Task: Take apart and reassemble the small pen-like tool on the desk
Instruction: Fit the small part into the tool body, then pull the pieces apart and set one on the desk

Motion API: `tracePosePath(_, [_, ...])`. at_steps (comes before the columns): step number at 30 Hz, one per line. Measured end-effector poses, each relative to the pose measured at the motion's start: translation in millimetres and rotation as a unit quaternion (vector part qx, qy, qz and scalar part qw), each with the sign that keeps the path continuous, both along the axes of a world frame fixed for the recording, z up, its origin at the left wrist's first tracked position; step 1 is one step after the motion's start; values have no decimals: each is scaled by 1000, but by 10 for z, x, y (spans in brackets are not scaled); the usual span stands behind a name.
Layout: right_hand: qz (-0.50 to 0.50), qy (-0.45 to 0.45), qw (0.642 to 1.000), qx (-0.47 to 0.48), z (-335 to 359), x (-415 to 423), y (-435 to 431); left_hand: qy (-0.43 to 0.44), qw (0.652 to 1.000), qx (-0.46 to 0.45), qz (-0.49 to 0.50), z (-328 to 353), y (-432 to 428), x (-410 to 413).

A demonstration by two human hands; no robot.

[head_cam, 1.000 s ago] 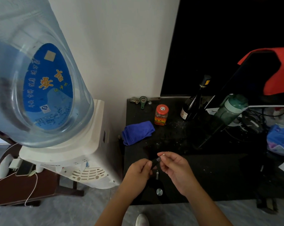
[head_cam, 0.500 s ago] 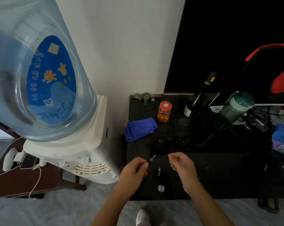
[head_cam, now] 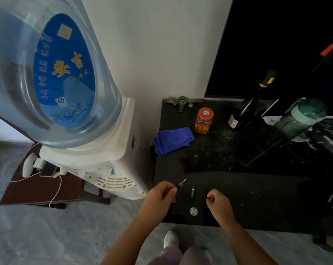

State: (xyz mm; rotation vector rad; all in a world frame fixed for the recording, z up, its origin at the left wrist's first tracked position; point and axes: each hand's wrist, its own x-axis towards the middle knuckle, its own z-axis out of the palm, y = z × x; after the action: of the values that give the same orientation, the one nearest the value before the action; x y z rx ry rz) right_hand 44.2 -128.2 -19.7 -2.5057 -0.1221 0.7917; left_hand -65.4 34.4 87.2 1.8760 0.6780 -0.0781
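My left hand (head_cam: 160, 196) pinches the small dark pen-like tool (head_cam: 181, 183) near the desk's front left corner; its thin pointed tip sticks up and to the right of my fingers. My right hand (head_cam: 218, 202) is curled closed to the right, apart from the tool; whether a small part sits between its fingertips cannot be told. Between my hands, a short metal piece (head_cam: 192, 191) and a round silver cap (head_cam: 193, 211) lie on the black desk (head_cam: 257, 197).
A blue cloth (head_cam: 173, 140), an orange-lidded jar (head_cam: 204, 120), a dark bottle (head_cam: 247, 109), a green flask (head_cam: 299, 119) and a green opener (head_cam: 181, 102) are at the back of the desk. A water dispenser (head_cam: 96, 159) stands close on the left.
My hands were joined on the tool and have pulled apart; the tool stays in my left hand. My right hand has moved right and lower.
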Motion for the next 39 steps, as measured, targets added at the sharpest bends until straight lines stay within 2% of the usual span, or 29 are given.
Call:
tracePosePath(5, [3, 13, 1000, -21, -30, 4, 28, -3, 1000, 12, 3, -5, -25, -3])
tracePosePath(11, [-26, 37, 999, 3, 80, -12, -23, 0, 1000, -2, -10, 17, -53, 56])
tracePosePath(13, [-97, 40, 991, 79, 224, -32, -20, -2, 1000, -11, -13, 24, -63, 78])
tracePosePath(16, [-208, 108, 936, 264, 614, -84, 100, -18, 999, -31, -3, 20, -69, 129])
tracePosePath(18, [-215, 181, 894, 349, 891, -129, 207, -33, 999, -38, 0, 39, -68, 168])
tracePosePath(20, [-206, 225, 866, 396, 1098, -157, 291, -49, 998, -45, 2, 76, -62, 205])
tracePosePath(28, [-199, 204, 869, 404, 1296, -165, 416, -70, 997, -45, -3, 134, -50, 249])
tracePosePath(39, [-213, 235, 840, 440, 1230, -192, 554, -58, 998, -26, 5, 105, 107, 126])
